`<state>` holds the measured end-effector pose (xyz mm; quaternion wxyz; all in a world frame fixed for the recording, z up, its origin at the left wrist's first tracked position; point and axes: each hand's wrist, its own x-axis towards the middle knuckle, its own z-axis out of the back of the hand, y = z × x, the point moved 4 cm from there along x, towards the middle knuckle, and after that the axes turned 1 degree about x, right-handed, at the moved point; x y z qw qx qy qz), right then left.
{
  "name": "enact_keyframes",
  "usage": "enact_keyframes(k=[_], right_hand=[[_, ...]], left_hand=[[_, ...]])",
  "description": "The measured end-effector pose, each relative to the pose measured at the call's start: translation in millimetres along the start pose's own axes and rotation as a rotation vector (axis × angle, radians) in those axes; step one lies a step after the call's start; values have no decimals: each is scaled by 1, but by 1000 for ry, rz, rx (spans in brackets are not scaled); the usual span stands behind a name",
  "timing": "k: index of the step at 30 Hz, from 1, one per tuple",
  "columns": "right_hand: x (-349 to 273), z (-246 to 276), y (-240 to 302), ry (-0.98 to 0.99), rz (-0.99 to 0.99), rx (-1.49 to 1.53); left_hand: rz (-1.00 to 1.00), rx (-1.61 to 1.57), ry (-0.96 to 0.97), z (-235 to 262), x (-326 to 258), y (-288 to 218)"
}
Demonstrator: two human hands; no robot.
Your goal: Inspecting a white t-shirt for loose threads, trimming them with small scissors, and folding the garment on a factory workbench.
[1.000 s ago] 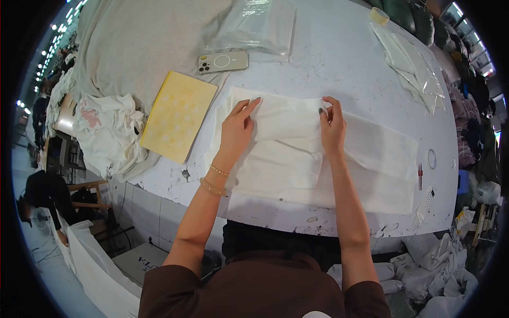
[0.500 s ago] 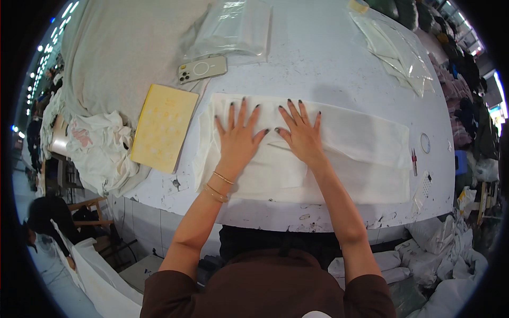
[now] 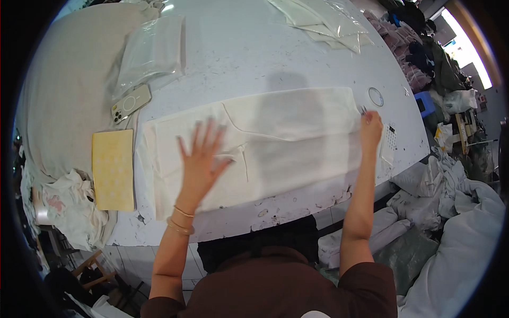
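A folded white garment, which looks like trousers, lies stretched across the table in front of me. Over its left part, my left hand has its fingers spread and holds nothing; they are slightly blurred, and I cannot tell whether they touch the cloth. Just off the garment's right end, my right hand is closed round a small pair of thread snips. Their two metal tips poke out past my fingers, while the handle is hidden in my grip.
Left of the garment lie a yellow notebook, a phone and a clear plastic packet. A roll of tape and a small white dotted card are near my right hand. Another bagged white item sits at the far side.
My right hand has left the cloth, moved right and picked up the snips. The left hand's fingers have blurred with motion. The whole view has turned toward the right.
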<state>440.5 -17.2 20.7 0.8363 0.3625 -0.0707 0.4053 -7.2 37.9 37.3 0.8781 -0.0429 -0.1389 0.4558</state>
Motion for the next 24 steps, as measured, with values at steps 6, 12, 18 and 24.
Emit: enact_keyframes(k=[6, 12, 18, 24], right_hand=[[11, -2, -33, 320, -166, 55], [24, 0, -44, 406, -210, 96], [31, 3, -50, 278, -72, 160], [20, -2, -41, 307, -33, -53]], left_hand=[[-169, -20, 121, -43, 5, -48], [-164, 9, 105, -47, 6, -52], [-147, 37, 139, -48, 8, -53], [-161, 41, 124, -47, 5, -51]])
